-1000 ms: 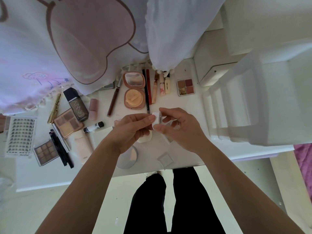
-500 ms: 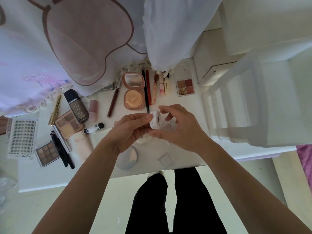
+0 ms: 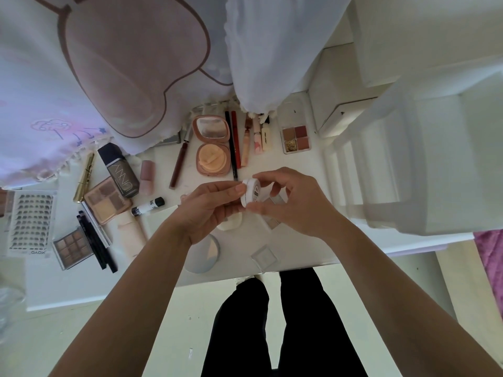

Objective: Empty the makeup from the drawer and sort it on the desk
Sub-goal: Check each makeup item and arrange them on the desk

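Note:
A small round white jar [image 3: 251,192] is held on edge above the white desk [image 3: 299,248]. My left hand [image 3: 209,210] pinches its left side with the fingertips. My right hand [image 3: 294,202] grips its right side with thumb and fingers curled round it. Makeup lies spread on the desk beyond: an open pink compact [image 3: 212,145], red and black pencils [image 3: 234,142], small tubes [image 3: 257,137], a four-pan palette [image 3: 296,135], a dark foundation bottle [image 3: 119,170], beige palettes [image 3: 107,200] and a lash card [image 3: 30,221].
A round clear lid [image 3: 205,253] and a small clear square case [image 3: 264,257] lie near the desk's front edge. A white curtain [image 3: 272,50] and a printed cloth [image 3: 95,72] hang over the back. White shelving [image 3: 394,164] stands at the right.
The jar has turned in my hands, so its labelled face shows more. Both hands stay together at the same spot above the desk.

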`<state>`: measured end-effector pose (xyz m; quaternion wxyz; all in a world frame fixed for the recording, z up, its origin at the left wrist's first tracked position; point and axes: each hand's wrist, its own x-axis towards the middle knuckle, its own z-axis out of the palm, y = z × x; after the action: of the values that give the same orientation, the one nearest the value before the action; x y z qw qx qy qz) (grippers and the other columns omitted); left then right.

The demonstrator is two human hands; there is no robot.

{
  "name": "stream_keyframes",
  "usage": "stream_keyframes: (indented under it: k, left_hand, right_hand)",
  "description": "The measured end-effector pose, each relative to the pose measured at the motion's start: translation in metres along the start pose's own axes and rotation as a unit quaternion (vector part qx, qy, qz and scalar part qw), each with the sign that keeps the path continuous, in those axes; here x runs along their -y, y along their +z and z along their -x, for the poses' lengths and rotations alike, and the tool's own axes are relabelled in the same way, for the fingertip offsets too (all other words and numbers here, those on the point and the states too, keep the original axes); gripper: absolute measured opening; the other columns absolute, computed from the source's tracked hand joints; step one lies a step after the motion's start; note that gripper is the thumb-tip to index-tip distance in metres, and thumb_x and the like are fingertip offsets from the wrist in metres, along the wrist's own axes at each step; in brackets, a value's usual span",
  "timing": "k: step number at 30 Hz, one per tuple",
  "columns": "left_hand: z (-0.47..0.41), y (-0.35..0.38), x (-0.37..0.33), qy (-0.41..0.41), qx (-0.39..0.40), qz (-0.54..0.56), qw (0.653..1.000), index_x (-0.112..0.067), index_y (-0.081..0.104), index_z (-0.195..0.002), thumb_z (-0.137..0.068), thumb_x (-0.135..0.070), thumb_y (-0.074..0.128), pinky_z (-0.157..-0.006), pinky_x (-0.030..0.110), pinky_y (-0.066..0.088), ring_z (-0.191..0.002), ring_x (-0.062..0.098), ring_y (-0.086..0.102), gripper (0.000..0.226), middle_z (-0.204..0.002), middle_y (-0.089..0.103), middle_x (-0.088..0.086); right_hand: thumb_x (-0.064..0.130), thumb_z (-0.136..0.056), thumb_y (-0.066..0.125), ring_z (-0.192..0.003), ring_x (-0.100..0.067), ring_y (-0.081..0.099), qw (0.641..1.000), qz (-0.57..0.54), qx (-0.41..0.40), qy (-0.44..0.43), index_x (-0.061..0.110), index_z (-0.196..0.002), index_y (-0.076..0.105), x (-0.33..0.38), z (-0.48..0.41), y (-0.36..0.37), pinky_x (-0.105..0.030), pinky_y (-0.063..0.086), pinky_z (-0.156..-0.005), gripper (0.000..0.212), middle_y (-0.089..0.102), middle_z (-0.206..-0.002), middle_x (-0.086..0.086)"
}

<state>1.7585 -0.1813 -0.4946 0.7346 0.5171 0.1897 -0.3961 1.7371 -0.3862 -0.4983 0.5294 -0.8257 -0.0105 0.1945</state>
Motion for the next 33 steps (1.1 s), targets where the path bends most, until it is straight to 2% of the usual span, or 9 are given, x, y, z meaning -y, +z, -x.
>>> stream_keyframes:
  k: [4,9,15,19,22,26,29,31,33]
  left_hand:
    - [0.0,-0.006,-0.001,0.004,-0.016,0.013,1.0,0.001,0.071,-0.111,-0.085,-0.02,0.067,-0.088,0.031,0.057,-0.104,0.025,0.068,0.034,-0.114,0.071,0.019]
    - [0.0,-0.008,-0.004,0.013,-0.047,0.054,0.997,0.0,0.066,-0.111,-0.085,-0.019,0.06,-0.081,0.029,0.059,-0.096,0.021,0.07,0.033,-0.104,0.073,0.013]
    - [-0.001,-0.011,0.001,0.031,-0.075,0.223,0.971,-0.006,0.065,-0.112,-0.093,-0.019,0.056,-0.076,0.032,0.059,-0.093,0.022,0.071,0.025,-0.103,0.073,0.011]
    - [-0.002,-0.008,0.01,0.024,-0.076,0.239,0.968,-0.005,0.066,-0.108,-0.089,-0.021,0.057,-0.076,0.032,0.059,-0.098,0.025,0.07,0.026,-0.105,0.072,0.014]
    - [-0.003,-0.009,0.014,0.022,-0.079,0.244,0.966,-0.005,0.065,-0.109,-0.088,-0.022,0.058,-0.076,0.032,0.059,-0.097,0.025,0.07,0.028,-0.104,0.072,0.014]
    - [-0.005,-0.01,0.014,0.029,-0.079,0.241,0.967,-0.006,0.066,-0.107,-0.087,-0.024,0.058,-0.077,0.03,0.059,-0.09,0.022,0.071,0.028,-0.1,0.073,0.014]
    - [-0.007,-0.012,0.017,0.028,-0.084,0.228,0.97,-0.006,0.068,-0.102,-0.087,-0.02,0.061,-0.077,0.03,0.059,-0.091,0.023,0.07,0.021,-0.101,0.072,0.014]
    - [-0.008,-0.015,0.019,0.034,-0.086,0.211,0.973,-0.006,0.069,-0.1,-0.086,-0.016,0.067,-0.08,0.031,0.059,-0.097,0.024,0.069,0.018,-0.102,0.071,0.014]
    - [-0.009,-0.017,0.02,0.056,-0.08,0.172,0.98,0.002,0.065,-0.112,-0.084,-0.014,0.07,-0.086,0.032,0.057,-0.105,0.027,0.068,0.033,-0.109,0.07,0.017]
  right_hand:
    - [0.034,-0.069,0.09,-0.092,-0.008,0.061,0.999,-0.004,-0.038,-0.033,0.028,-0.119,0.067,-0.003,0.002,-0.003,-0.011,0.042,-0.073,0.056,0.064,-0.107,0.015]
    - [0.017,-0.073,0.088,-0.096,0.002,0.062,0.995,-0.077,-0.064,-0.002,0.028,-0.122,0.062,-0.007,0.007,-0.009,-0.015,0.047,-0.082,0.057,0.067,-0.109,0.015]
    - [0.001,-0.072,0.086,-0.105,-0.014,0.068,0.977,-0.197,-0.075,0.032,0.022,-0.121,0.06,-0.017,0.009,-0.005,-0.025,0.053,-0.091,0.059,0.071,-0.116,0.003]
    - [-0.005,-0.074,0.082,-0.113,-0.012,0.067,0.969,-0.227,-0.085,0.05,0.016,-0.128,0.06,-0.021,0.01,0.0,-0.028,0.053,-0.099,0.062,0.07,-0.122,-0.003]
    - [0.006,-0.074,0.085,-0.107,-0.005,0.067,0.978,-0.161,-0.12,0.063,0.023,-0.125,0.062,-0.026,0.005,0.004,-0.023,0.056,-0.091,0.058,0.068,-0.121,0.005]
    - [0.023,-0.075,0.084,-0.089,-0.006,0.064,0.981,0.045,-0.181,0.054,0.023,-0.129,0.061,-0.038,-0.006,0.006,-0.023,0.055,-0.081,0.059,0.063,-0.121,0.007]
    - [0.029,-0.079,0.079,-0.094,-0.019,0.066,0.971,0.132,-0.188,0.06,0.018,-0.133,0.059,-0.043,-0.016,0.008,-0.035,0.054,-0.089,0.058,0.063,-0.124,0.0]
    - [0.034,-0.08,0.078,-0.096,-0.019,0.065,0.971,0.147,-0.181,0.058,0.018,-0.133,0.059,-0.044,-0.023,0.01,-0.031,0.053,-0.089,0.058,0.062,-0.124,0.001]
    - [0.037,-0.082,0.077,-0.1,-0.018,0.064,0.969,0.17,-0.172,0.051,0.019,-0.133,0.058,-0.045,-0.028,0.012,-0.029,0.05,-0.086,0.057,0.061,-0.126,0.0]
